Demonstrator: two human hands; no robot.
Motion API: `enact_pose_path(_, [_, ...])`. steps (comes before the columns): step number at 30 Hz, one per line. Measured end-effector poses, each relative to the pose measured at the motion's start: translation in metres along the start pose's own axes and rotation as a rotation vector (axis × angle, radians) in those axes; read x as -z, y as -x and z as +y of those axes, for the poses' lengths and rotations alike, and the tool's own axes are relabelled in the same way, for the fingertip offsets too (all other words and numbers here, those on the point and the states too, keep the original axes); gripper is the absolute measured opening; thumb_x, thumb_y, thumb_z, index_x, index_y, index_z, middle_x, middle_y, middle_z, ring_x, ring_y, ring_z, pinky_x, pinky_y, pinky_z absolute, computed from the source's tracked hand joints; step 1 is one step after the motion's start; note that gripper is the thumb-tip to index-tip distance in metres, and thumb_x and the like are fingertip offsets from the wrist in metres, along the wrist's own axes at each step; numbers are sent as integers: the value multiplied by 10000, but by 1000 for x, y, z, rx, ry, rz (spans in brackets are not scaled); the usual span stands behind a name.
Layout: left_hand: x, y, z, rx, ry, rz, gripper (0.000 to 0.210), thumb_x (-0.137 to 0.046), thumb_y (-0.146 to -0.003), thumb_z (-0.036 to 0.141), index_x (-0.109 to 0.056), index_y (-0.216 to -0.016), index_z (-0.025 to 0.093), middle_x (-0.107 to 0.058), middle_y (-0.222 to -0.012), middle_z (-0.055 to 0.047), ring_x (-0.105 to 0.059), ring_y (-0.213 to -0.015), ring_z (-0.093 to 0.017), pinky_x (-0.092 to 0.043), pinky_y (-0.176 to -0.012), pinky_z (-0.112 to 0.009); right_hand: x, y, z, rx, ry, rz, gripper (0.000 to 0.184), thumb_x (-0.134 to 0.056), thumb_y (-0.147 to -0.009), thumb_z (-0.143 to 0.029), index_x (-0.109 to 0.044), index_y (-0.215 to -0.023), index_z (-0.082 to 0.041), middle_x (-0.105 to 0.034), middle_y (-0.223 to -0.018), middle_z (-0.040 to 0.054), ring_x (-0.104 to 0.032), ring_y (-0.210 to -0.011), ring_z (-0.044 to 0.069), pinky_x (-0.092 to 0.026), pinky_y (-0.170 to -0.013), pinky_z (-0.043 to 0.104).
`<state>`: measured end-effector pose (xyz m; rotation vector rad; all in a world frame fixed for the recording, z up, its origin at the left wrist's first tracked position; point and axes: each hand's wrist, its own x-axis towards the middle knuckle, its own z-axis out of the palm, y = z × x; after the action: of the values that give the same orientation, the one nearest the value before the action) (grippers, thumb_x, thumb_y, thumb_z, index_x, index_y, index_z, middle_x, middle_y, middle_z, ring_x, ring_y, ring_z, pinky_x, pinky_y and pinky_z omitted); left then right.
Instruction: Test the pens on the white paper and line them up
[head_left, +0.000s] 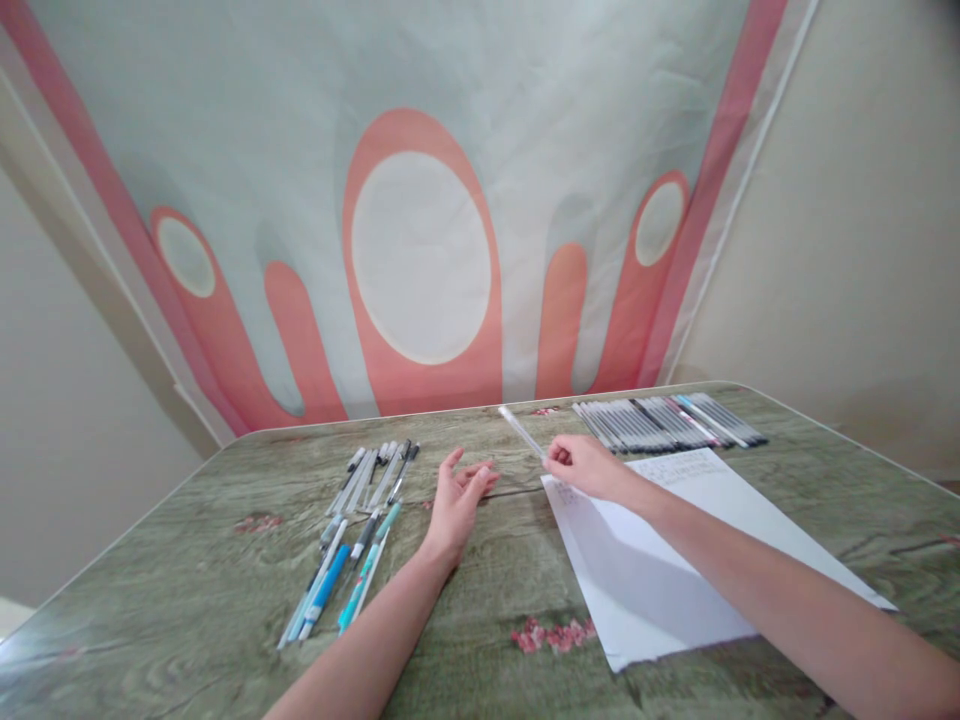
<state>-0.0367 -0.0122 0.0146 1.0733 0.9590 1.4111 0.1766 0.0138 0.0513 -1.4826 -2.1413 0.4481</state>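
My right hand pinches one end of a clear, pale pen, which slants up and to the left above the table. Below that hand lies a white sheet of paper with faint writing along its top. My left hand is held over the middle of the table, fingers apart and holding nothing. To its left are two loose groups: grey and black pens farther back, and blue, teal and white pens nearer. A long row of clear pens lies side by side beyond the paper.
The wood-grain table has printed pink flowers. Its far edge meets a hanging grey and coral backdrop. A plain wall stands on the right.
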Motion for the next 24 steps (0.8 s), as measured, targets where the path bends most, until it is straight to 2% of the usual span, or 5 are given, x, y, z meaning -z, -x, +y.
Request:
enact_pose_path(5, [2, -1, -3, 16, -129, -50, 510, -617, -719, 350, -357, -1123, 178, -603, -861, -36, -613, -716, -118, -460, -680, -257, 16, -19, 55, -249, 464, 83, 194, -473, -776, -292, -610, -745, -157, -662, -735, 79, -597, -699, 178, -352, -588, 248])
enact_pose_path(8, [1, 1, -2, 22, -186, -90, 479, -605, -724, 341, -368, -1107, 175, -582, -846, -26, -601, -692, -111, -449, -630, -235, 13, -21, 72, -277, 528, 76, 186, -480, -772, -267, -614, -785, -138, -664, -792, 120, -609, -780, 210, -367, -648, 264])
enact_pose_path(17, [-2, 6, -3, -57, -419, -254, 309, -510, -780, 246, -412, -1056, 148, -557, -849, -46, -573, -696, -111, -459, -658, -259, 6, -18, 84, -329, 584, 81, 244, -438, -809, -260, -600, -887, -95, -650, -883, 178, -611, -854, 251, -395, -709, 303])
enact_pose_path(21, [-4, 14, 3, -145, -630, -343, 234, -505, -762, 211, -509, -989, 153, -595, -850, -63, -570, -743, -139, -459, -707, -276, 7, -15, 82, -354, 625, 81, 279, -431, -811, -289, -595, -902, -82, -644, -872, 191, -615, -827, 269, -411, -679, 324])
enact_pose_path(24, [-5, 21, 21, -208, -876, -436, 194, -521, -736, 211, -578, -917, 173, -624, -855, -73, -583, -770, -174, -455, -727, -291, 9, -13, 78, -349, 663, 104, 318, -432, -806, -336, -583, -936, -88, -630, -897, 191, -613, -808, 279, -416, -634, 339])
